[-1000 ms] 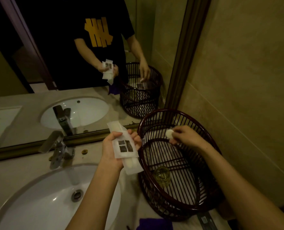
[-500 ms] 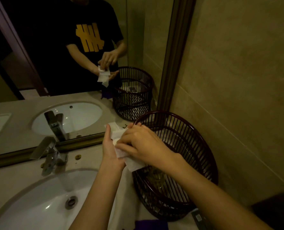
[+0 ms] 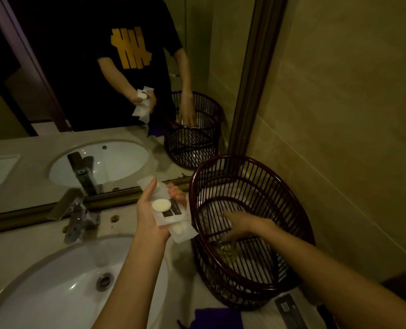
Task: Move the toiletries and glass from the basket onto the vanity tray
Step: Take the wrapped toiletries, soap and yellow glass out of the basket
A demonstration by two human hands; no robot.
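Basket at frame right, basin at lower left, on one worktop point(image 3: 116, 224).

The dark slatted round basket point(image 3: 280, 276) holds the clear drinking glass point(image 3: 225, 251), with the right hand point(image 3: 242, 224) inside; left of it, the left hand point(image 3: 154, 210) carries white flat sachets point(image 3: 173, 217) above the white oval basin point(image 3: 54, 286).

Bathroom — sink point(image 3: 54, 288), faucet point(image 3: 76, 214), mirror point(image 3: 54, 67)

White sink point(image 3: 54, 293), chrome faucet point(image 3: 74, 216), wall mirror point(image 3: 78, 91).

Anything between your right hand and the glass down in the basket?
Nothing visible in the head view. The right hand is inside the basket, fingers reaching down to the glass on its floor; whether they touch is unclear in the dim light.
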